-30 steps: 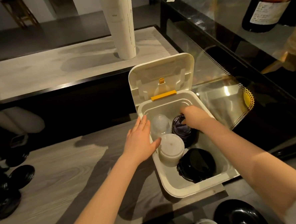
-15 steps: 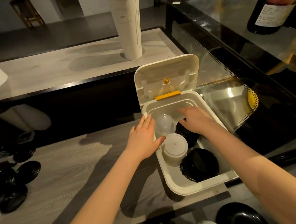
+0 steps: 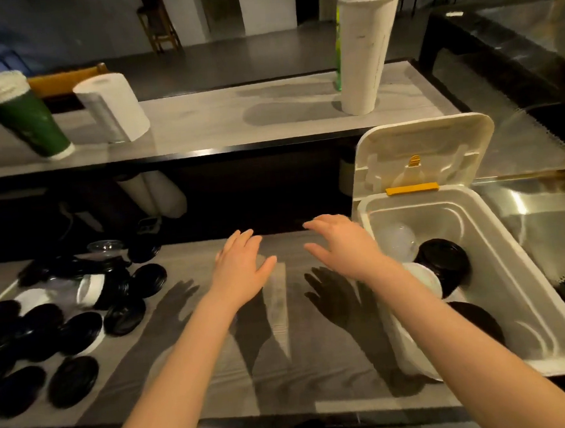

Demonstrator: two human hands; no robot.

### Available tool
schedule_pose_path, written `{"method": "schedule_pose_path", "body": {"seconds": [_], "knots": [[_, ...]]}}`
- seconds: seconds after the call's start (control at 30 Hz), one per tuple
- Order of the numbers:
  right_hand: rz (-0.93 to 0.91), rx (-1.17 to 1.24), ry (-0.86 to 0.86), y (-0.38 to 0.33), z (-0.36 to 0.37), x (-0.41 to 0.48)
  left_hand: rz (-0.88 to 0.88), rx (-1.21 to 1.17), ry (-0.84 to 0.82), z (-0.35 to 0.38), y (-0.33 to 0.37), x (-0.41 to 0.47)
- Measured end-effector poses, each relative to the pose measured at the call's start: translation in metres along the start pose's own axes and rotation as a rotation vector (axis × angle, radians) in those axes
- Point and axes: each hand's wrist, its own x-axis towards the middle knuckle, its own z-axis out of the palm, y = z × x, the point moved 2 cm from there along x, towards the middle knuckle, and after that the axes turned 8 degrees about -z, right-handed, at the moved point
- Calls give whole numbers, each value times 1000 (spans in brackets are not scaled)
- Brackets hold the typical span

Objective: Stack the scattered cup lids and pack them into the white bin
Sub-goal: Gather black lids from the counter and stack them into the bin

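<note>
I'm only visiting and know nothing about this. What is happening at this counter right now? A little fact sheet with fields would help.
Left hand: open, empty, above the counter
Right hand: open, empty, beside the bin's left rim
White bin: right end of the counter, hinged lid up
In the bin: black lid stacks, clear dome lids, whitish stack partly hidden by the right arm
Not yet packed: many black lids scattered at the counter's left end
Upper shelf: white cup stack, green cup stack, paper towel roll

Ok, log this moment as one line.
left hand: open, empty | right hand: open, empty | white bin: open, stacks inside | black lids: scattered at left
</note>
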Motion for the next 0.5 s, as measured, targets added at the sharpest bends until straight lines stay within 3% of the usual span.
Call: {"method": "schedule_pose_path", "body": {"seconds": [0.23, 0.5], "knots": [[-90, 7, -91, -92, 52, 60, -107, 22, 4, -20, -121, 5], [-19, 32, -214, -186, 117, 125, -185, -13, 4, -34, -269, 17]]}}
